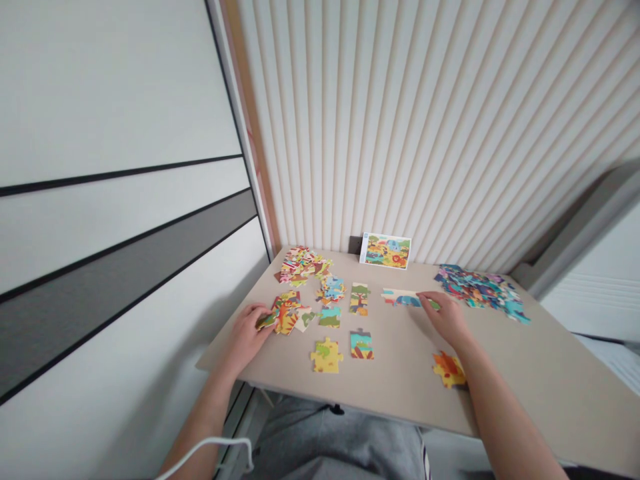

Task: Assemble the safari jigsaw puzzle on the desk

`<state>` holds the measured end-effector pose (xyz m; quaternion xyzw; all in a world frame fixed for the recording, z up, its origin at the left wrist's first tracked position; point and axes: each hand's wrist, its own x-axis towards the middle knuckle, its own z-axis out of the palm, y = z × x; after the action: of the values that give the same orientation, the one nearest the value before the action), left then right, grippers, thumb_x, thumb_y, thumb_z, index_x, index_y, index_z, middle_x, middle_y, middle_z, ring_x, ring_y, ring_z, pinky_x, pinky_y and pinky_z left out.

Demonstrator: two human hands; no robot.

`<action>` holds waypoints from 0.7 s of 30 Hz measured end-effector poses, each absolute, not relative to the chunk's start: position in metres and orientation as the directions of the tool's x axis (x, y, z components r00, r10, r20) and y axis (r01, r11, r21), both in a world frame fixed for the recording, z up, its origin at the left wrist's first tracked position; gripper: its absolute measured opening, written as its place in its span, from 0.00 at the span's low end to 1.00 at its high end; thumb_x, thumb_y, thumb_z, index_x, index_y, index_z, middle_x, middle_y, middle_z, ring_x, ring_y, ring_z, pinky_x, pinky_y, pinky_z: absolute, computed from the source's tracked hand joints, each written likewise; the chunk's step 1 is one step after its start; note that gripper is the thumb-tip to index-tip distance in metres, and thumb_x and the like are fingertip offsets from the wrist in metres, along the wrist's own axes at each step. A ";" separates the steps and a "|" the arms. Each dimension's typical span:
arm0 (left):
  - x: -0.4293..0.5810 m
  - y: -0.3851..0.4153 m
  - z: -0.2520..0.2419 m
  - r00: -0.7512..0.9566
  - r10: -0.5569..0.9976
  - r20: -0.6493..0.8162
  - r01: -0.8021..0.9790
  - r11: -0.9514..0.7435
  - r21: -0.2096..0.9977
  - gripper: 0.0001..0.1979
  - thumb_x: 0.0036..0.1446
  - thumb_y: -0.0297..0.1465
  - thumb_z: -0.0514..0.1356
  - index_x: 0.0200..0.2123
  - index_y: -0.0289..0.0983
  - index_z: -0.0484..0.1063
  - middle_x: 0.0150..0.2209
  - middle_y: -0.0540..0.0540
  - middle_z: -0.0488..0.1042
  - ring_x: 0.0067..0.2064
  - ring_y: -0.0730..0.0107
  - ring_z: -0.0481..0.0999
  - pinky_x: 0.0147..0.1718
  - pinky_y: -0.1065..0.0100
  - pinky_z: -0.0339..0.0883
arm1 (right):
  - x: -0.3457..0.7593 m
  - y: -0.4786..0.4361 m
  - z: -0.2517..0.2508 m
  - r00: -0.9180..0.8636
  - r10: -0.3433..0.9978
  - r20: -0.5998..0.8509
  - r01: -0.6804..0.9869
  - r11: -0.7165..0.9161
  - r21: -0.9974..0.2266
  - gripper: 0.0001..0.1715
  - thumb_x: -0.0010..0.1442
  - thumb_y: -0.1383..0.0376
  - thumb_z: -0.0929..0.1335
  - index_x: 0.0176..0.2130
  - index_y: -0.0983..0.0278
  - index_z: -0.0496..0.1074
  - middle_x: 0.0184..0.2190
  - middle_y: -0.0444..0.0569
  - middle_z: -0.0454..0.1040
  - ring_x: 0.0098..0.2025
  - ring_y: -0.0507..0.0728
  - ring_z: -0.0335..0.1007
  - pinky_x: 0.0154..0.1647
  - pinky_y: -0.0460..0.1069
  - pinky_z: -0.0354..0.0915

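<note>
My left hand (249, 335) lies on the beige table (400, 380), shut on a small green and yellow jigsaw piece (266, 321). Its fingers are next to a loose group of orange and yellow pieces (287, 313). My right hand (445, 318) grips a green jigsaw piece (435, 305) at the end of a short joined strip of pale and blue pieces (403, 299). Below that hand, an orange and yellow piece (449, 370) lies near my right forearm (505, 407).
A picture card (385, 251) leans against the ribbed back wall (400, 120). Heaps of jigsaw pieces lie at the back left (300, 265) and right (480, 292). Several single pieces (326, 355) lie mid-table. A white cable (210, 448) crosses my left forearm. A white panel (115, 200) rises at left.
</note>
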<state>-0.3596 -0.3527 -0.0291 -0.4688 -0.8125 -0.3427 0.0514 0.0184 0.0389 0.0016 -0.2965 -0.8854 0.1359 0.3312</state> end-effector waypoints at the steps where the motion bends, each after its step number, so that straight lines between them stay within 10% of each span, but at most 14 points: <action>1: -0.359 -0.354 -0.028 -0.549 0.724 0.417 0.800 0.311 0.513 0.14 0.63 0.42 0.58 0.44 0.40 0.74 0.49 0.42 0.74 0.52 0.56 0.74 0.56 0.55 0.68 | 0.018 0.038 0.002 -0.606 0.614 0.505 0.434 0.788 -0.437 0.22 0.66 0.53 0.63 0.42 0.62 0.80 0.42 0.55 0.82 0.45 0.64 0.77 0.49 0.57 0.68; 21: -0.343 -0.346 -0.025 -0.427 0.706 0.565 0.899 0.268 0.345 0.26 0.71 0.33 0.46 0.70 0.39 0.51 0.59 0.35 0.66 0.61 0.54 0.69 0.59 0.50 0.67 | 0.015 0.034 0.004 -0.606 0.605 0.516 0.425 0.795 -0.433 0.21 0.66 0.54 0.63 0.42 0.61 0.81 0.42 0.53 0.82 0.44 0.63 0.77 0.46 0.54 0.69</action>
<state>-0.3429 -0.3459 -0.0246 -0.5133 -0.7819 -0.3200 0.1512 0.0153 0.0338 0.0043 -0.2907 -0.8861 0.1343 0.3351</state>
